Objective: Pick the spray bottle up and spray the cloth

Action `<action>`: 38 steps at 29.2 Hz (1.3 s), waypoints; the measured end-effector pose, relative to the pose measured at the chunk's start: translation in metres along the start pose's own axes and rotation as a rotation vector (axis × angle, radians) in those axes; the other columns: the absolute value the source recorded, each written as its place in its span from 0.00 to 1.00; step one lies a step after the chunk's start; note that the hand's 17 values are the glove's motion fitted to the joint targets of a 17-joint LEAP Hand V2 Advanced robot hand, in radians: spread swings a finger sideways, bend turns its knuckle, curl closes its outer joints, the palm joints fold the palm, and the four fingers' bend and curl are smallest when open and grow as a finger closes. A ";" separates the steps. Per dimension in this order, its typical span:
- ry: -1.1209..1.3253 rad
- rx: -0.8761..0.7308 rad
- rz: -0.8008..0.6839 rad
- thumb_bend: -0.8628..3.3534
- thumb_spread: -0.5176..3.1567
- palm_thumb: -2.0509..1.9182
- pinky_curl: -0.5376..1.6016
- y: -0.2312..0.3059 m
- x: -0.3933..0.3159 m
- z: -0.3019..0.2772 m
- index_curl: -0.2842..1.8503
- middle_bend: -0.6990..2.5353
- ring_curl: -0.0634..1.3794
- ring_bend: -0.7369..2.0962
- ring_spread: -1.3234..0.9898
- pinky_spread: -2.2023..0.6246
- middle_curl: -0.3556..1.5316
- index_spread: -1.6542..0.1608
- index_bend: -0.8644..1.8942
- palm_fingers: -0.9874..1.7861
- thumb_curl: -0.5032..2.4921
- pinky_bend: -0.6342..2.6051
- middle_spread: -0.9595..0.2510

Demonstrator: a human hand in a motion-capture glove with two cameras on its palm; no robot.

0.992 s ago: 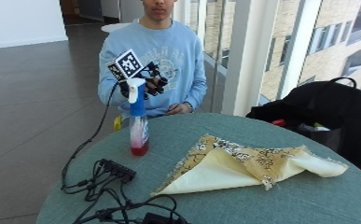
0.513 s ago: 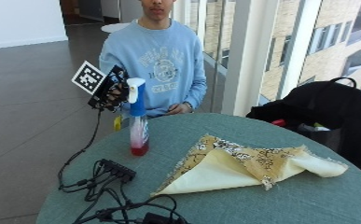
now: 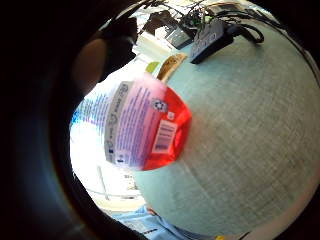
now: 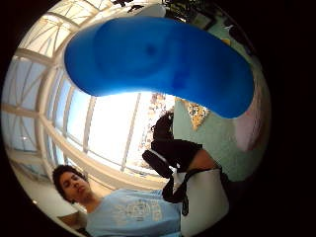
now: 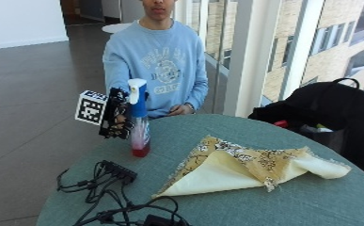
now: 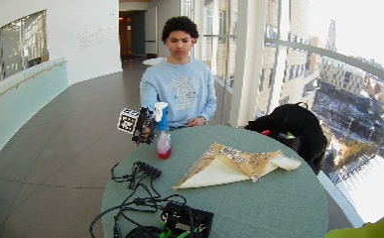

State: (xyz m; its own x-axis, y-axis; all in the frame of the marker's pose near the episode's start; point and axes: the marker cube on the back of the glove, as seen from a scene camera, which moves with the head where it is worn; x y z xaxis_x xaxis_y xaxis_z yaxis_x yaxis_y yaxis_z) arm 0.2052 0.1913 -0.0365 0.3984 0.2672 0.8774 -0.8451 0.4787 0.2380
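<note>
One gloved right hand (image 5: 117, 114) is up beside the neck of the spray bottle (image 5: 138, 123) in the outside view, its fingers curling in around the blue neck just under the white trigger head; half a second earlier it hung a little apart from the bottle, so the reach has turned into a closing grasp. The bottle stands upright on the table (image 5: 332, 197), its red base on the green surface, so the lift has not begun. The cloth (image 5: 244, 165) lies folded well to the far side of the bottle from the hand, with a power strip (image 5: 119, 171) and cables nearer the camera. In the wide outside view the same holds: the hand (image 6: 143, 126) against the bottle (image 6: 161, 136), the cloth (image 6: 234, 166) apart on the table. From the little finger side palm view the bottle's labelled body and red base (image 3: 145, 125) hang close beneath the palm, seated on the table. From the thumb side palm view the blue neck (image 4: 163, 61) fills the space right against the palm, though the fingers themselves do not show there. My judgement is that the grip is about complete, and lifting and aiming at the cloth come next.
</note>
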 end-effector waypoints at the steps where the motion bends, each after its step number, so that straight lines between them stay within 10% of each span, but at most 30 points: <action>1: -0.008 0.009 -0.004 0.20 0.39 0.63 0.43 -0.001 0.000 0.004 0.19 0.33 0.28 0.40 0.58 0.85 0.40 0.68 0.31 0.50 0.26 0.32 0.74; 21: 0.137 0.260 -0.090 0.24 0.39 0.74 0.41 -0.007 -0.001 0.028 0.24 0.33 0.29 0.43 0.55 0.87 0.41 0.75 0.36 0.67 0.31 0.30 0.72; 38: 0.206 -0.107 -0.150 0.21 0.35 0.76 0.42 -0.039 -0.052 0.035 0.25 0.32 0.31 0.44 0.54 0.86 0.42 0.78 0.35 0.71 0.34 0.30 0.70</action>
State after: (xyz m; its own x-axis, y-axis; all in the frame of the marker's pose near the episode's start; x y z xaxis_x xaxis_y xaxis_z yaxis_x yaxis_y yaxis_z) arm 0.2051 0.1291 -0.0766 0.5898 0.3457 0.7298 -0.7332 0.6081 0.3044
